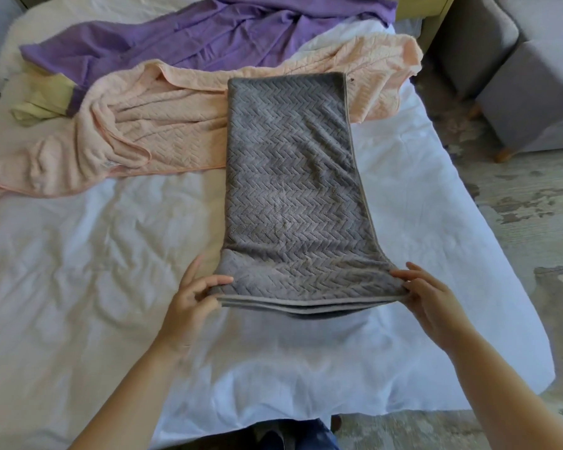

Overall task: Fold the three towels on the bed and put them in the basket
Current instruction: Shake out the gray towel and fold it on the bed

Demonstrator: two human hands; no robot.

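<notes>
A grey herringbone towel (pixel 290 190), folded into a long strip, is laid on the bed (pixel 78 287), its long axis running straight away from the person. Its near corners are pinched, one in the grip of the left hand (pixel 192 293), one in that of the right hand (pixel 429 300). Its far end is laid over a peach towel (pixel 143 134).

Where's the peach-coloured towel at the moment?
In the head view, the peach towel lies crumpled on the bed, far left, nearer than the purple towel, its right part under the grey towel.
</notes>
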